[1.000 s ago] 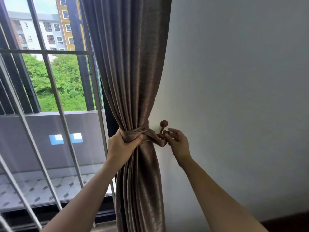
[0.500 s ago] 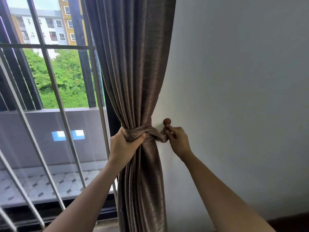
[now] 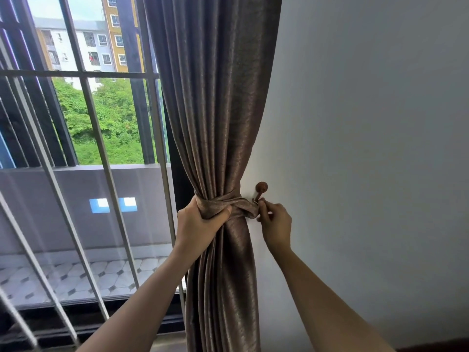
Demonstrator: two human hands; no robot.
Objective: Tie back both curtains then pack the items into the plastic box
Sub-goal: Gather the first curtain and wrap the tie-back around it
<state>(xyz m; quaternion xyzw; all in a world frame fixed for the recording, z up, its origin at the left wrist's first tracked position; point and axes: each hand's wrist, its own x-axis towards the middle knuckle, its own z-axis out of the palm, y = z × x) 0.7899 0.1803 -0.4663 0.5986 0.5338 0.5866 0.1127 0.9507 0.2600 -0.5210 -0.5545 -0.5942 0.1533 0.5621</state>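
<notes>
One brown pleated fabric curtain (image 3: 215,110): left hand (image 3: 200,224) clenches its gathered waist. Right hand (image 3: 276,229) pinches the fabric tieback (image 3: 242,205) just beside it

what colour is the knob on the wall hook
Reddish brown, like wood; the head view shows the knob clearly.

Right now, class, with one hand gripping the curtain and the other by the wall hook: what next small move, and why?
Probably slip the tieback end over the hook: the right hand pinches it right beside the hook, and the left hand holds the curtain bunched.
</notes>
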